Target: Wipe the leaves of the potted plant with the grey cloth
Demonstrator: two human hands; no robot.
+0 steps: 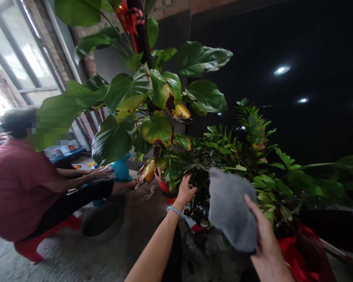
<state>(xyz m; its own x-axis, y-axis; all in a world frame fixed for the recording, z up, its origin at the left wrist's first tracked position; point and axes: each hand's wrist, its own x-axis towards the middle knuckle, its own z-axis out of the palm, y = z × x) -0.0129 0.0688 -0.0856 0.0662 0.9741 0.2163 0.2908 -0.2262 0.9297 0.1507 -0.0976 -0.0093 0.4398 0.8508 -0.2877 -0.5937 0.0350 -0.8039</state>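
Note:
My left hand (185,190), with a light bracelet on the wrist, reaches into the low foliage and its fingers close on a leaf or stem of the small potted plant (223,150). My right hand (264,239) holds a grey cloth (231,205) up in front of that plant. Behind stands a tall plant with big glossy leaves (153,90), some yellowed and browned. Its red pot (162,184) shows low between the leaves.
At the left a person in a dark red shirt (17,184) sits on a low red stool (32,244) with hands on a teal object (121,169). A dark round basin (104,219) lies on the concrete floor. Red wrapping (302,250) is at lower right. A dark wall stands behind.

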